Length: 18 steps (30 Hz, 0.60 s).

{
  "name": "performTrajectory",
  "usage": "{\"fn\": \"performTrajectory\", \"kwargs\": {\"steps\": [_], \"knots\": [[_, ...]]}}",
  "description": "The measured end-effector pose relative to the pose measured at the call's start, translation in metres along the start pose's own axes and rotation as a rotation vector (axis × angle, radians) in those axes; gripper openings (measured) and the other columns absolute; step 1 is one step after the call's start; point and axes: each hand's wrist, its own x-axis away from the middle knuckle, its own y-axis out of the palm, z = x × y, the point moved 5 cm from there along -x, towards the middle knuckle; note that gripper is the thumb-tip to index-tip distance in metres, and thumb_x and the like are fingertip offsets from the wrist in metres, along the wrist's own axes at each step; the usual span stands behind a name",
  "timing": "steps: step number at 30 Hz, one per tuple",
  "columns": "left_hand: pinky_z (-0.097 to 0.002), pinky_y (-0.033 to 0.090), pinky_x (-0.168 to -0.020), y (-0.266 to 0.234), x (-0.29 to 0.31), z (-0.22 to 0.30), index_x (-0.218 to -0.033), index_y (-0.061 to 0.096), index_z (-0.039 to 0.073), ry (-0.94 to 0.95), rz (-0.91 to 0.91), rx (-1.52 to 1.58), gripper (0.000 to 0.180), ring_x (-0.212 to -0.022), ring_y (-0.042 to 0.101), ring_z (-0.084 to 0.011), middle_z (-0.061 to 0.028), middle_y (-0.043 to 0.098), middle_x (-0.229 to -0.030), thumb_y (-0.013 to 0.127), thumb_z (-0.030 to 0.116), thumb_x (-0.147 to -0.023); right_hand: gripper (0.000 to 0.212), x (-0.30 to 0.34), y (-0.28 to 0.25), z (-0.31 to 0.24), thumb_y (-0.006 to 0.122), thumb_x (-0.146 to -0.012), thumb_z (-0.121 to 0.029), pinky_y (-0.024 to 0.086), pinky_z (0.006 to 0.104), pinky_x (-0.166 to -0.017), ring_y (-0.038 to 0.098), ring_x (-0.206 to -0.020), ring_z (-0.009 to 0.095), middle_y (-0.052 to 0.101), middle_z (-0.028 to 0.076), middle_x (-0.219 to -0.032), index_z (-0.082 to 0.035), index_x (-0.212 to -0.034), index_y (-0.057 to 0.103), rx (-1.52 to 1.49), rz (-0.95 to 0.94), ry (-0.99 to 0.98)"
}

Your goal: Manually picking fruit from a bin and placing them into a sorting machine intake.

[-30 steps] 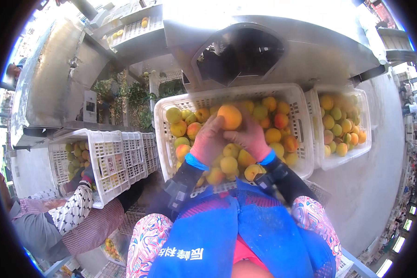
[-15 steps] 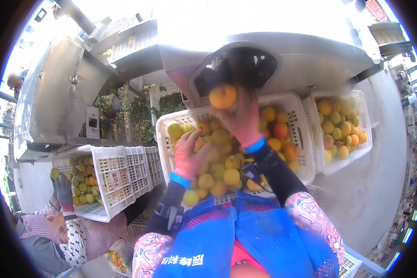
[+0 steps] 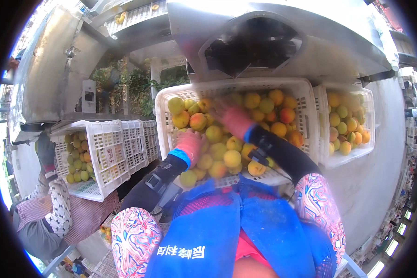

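A white slatted crate [image 3: 310, 111] in front of me is heaped with round yellow, green and orange-red fruits [image 3: 232, 158] that look like apricots or peaches. In its left half, my left hand [image 3: 188, 142], pinkish with a blue wristband, reaches in among the fruits. Its fingers look apart, with the tips partly hidden. My right hand [image 3: 231, 116] stretches over the fruits near the crate's middle, fingers extended and smeared by motion. No fruit shows in its grasp. Just beyond the crate is a dark rounded opening [image 3: 252, 48] in a metal machine.
The metal machine housing [image 3: 343, 46] borders the crate's far side. A second crate of fruit [image 3: 326, 160] stands at right. Tilted white crates [image 3: 109, 157] stand at left, where a co-worker's dark-gloved hand [image 3: 46, 150] is beside the fruit. Plants [image 3: 125, 85] show beyond.
My right hand held an orange fruit up before the dark opening; now it is lower, over the crate, without that fruit. My left hand has reached in among the fruits. The view has shifted.
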Motion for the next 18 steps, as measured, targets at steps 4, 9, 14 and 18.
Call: {"fn": "performTrajectory", "kwargs": {"steps": [4,9,14,18], "knots": [[-0.0441,0.053,-0.090,0.008,-0.007,-0.017,-0.137,0.059,0.008,-0.144,-0.215,0.460,0.064,-0.118,0.060,-0.0313,-0.0139,0.063,-0.128,0.075,0.017,-0.076,0.055,-0.009,0.025,0.016,0.068,-0.083,-0.015,0.049,0.0477,-0.103,0.056,-0.127,0.039,0.057,0.016,-0.140,-0.010,-0.137,0.057,-0.148,-0.411,0.143],[-0.0325,0.051,-0.096,0.045,0.001,-0.047,-0.138,0.057,0.005,0.065,0.274,1.565,0.050,-0.121,0.060,-0.0215,-0.0127,0.061,-0.132,0.068,0.016,-0.091,0.081,-0.010,-0.071,0.001,0.083,-0.073,-0.016,0.046,0.0387,-0.108,0.059,-0.126,0.035,0.057,0.022,-0.141,-0.003,-0.145,0.049,-0.874,0.065,0.472],[-0.0311,0.049,-0.099,-0.042,-0.006,-0.017,-0.139,0.054,0.001,0.320,0.389,1.850,0.044,-0.116,0.060,-0.0169,-0.0052,0.062,-0.129,0.057,0.027,-0.104,0.092,0.002,-0.118,-0.020,0.089,-0.071,-0.023,0.046,0.0382,-0.107,0.057,-0.130,0.036,0.056,0.026,-0.140,0.002,-0.148,0.044,-1.216,0.370,0.632],[-0.0327,0.050,-0.097,-0.081,-0.014,-0.031,-0.139,0.054,0.002,0.231,0.124,2.120,0.053,-0.116,0.060,-0.0185,-0.0055,0.063,-0.128,0.067,0.032,-0.097,0.089,-0.003,-0.162,-0.012,0.088,-0.071,-0.023,0.047,0.0407,-0.104,0.059,-0.124,0.038,0.061,0.024,-0.132,0.001,-0.146,0.046,-0.876,0.452,0.630]]}}
